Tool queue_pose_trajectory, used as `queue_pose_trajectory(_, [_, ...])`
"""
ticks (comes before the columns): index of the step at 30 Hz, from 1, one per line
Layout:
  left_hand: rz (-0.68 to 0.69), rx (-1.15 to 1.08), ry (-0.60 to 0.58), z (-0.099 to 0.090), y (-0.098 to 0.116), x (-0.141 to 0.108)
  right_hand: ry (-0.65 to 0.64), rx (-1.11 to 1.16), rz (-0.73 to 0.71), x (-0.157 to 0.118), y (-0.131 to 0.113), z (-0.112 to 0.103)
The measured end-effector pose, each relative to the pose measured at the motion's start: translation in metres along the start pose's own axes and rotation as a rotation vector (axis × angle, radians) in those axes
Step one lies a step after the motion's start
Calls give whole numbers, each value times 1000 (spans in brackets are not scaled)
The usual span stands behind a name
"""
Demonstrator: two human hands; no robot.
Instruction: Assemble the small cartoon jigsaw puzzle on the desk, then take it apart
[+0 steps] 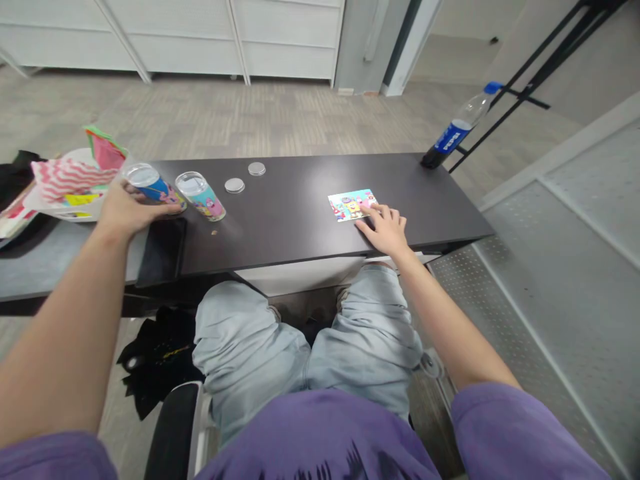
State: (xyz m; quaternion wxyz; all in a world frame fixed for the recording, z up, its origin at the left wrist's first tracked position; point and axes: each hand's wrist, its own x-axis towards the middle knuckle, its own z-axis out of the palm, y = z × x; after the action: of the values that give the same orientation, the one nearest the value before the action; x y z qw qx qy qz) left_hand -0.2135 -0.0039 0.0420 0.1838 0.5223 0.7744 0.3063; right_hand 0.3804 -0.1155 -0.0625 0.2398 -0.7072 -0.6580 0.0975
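Observation:
At the left of the dark table my left hand (127,210) is closed around a clear jar (163,190) with a blue cartoon picture inside its wall. The thumb lies along the near side, and the other fingers are partly hidden behind it. Just right of it stands a second clear jar (205,197), with a turquoise and pink cartoon picture and no lid on top. Two round silver lids (235,185) lie flat beyond the jars. My right hand (387,230) rests with fingers apart on the right edge of a colourful cartoon card (350,204), which lies flat.
A Pepsi bottle (453,135) stands at the table's (285,220) far right corner, near a black metal stand (525,93). A black phone-like slab (163,250) lies by my left wrist. At far left is a white basket (93,210) holding pink striped packaging (73,177).

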Motion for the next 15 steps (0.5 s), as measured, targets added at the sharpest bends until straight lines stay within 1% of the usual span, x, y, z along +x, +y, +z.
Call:
queue_pose_trajectory(1, [37, 0, 47, -5, -6, -9, -5, 8, -13, -1, -6, 5])
queue_pose_trajectory(2, [96, 13, 165, -9, -11, -22, -12, 16, -31, -1, -12, 9])
queue_pose_trajectory(3, [200, 43, 277, -11, -14, -39, -26, 26, -55, -1, -19, 13])
queue_pose_trajectory(4, [328, 73, 352, -10, -15, -60, -48, 38, -84, 1, -25, 16])
queue_pose_trajectory(5, [444, 73, 392, -4, -13, -83, -77, 51, -113, 4, -30, 19])
queue_pose_trajectory(6, [548, 49, 340, 7, -8, -105, -108, 68, -137, 8, -35, 21])
queue_pose_trajectory(7, [642, 25, 235, 22, 0, -125, -136, 91, -154, 13, -39, 23])
queue_pose_trajectory(8, [700, 43, 98, 42, 11, -142, -155, 113, -161, 20, -42, 25])
queue_pose_trajectory(9, [733, 57, -9, 64, 23, -155, -162, 128, -160, 27, -43, 27])
queue_pose_trajectory(10, [752, 68, -100, 88, 35, -162, -159, 133, -155, 35, -44, 28])
queue_pose_trajectory(11, [748, 70, -155, 111, 48, -164, -153, 122, -153, 43, -44, 30])
queue_pose_trajectory(13, [702, 75, -208, 152, 72, -157, -148, 57, -162, 57, -44, 33])
queue_pose_trajectory(14, [668, 92, -249, 168, 83, -149, -152, 16, -169, 63, -44, 35])
queue_pose_trajectory(15, [628, 140, -318, 181, 93, -141, -159, -20, -178, 69, -45, 36])
